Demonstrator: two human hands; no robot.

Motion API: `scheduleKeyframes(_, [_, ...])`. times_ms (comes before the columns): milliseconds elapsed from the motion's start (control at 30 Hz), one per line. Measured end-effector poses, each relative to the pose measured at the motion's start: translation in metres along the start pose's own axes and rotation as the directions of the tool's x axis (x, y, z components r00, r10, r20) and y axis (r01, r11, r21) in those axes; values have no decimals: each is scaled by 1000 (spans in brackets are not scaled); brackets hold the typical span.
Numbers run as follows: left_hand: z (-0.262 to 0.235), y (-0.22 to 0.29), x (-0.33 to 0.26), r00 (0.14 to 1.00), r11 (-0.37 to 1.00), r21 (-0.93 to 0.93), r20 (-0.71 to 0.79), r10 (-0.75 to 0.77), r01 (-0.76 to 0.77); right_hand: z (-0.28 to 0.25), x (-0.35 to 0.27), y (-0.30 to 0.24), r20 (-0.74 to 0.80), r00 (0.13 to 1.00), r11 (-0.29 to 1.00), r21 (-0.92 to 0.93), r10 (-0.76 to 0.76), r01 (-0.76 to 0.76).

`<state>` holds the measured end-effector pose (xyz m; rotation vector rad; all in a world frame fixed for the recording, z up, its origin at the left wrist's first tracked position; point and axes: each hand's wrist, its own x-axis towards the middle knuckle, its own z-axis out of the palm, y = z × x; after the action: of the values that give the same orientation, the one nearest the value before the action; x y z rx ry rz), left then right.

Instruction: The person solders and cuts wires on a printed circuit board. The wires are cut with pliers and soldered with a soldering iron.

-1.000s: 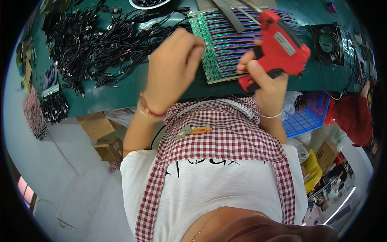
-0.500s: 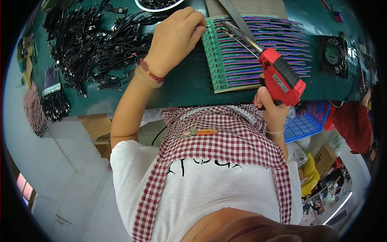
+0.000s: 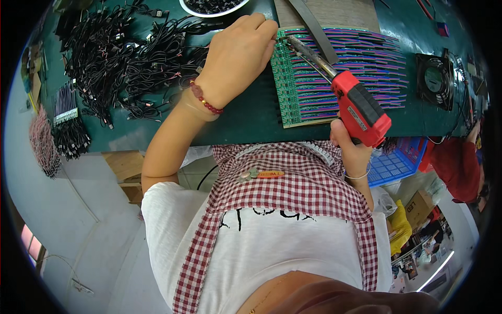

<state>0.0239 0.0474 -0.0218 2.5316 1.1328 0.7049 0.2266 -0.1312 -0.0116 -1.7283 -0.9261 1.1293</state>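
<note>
My right hand is wrapped round the handle of a red and black soldering gun. Its metal tip points up and left, to the top left corner of a green circuit board panel. Rows of pink, blue and black wires run rightward from the panel. My left hand is closed in a pinch at that same corner, close to the tip. Whatever its fingertips hold is hidden behind the hand. A flat grey metal strip lies across the upper wires.
Black cables are heaped on the green table at left. A white bowl of small black parts stands at the far edge of view. At right is a black fan; below it, a blue basket and a person's red sleeve.
The soldering gun's tip has moved a little left across the panel, nearer its top left corner. My left hand has shifted slightly right and nearer. The whole view has shifted a little.
</note>
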Motion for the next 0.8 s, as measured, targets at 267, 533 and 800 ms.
scheduleKeyframes(267, [0, 1, 0, 1000, 999, 38, 12, -8, 7, 4, 0, -1, -40, 999, 996, 83, -12, 16])
scheduleKeyframes(533, [1, 0, -1, 1000, 999, 46, 17, -13, 12, 4, 1, 4, 24, 994, 993, -44, -107, 108])
scheduleKeyframes(800, [2, 0, -2, 1000, 998, 54, 23, -11, 10, 6, 1, 0, 1, 992, 990, -57, -127, 127])
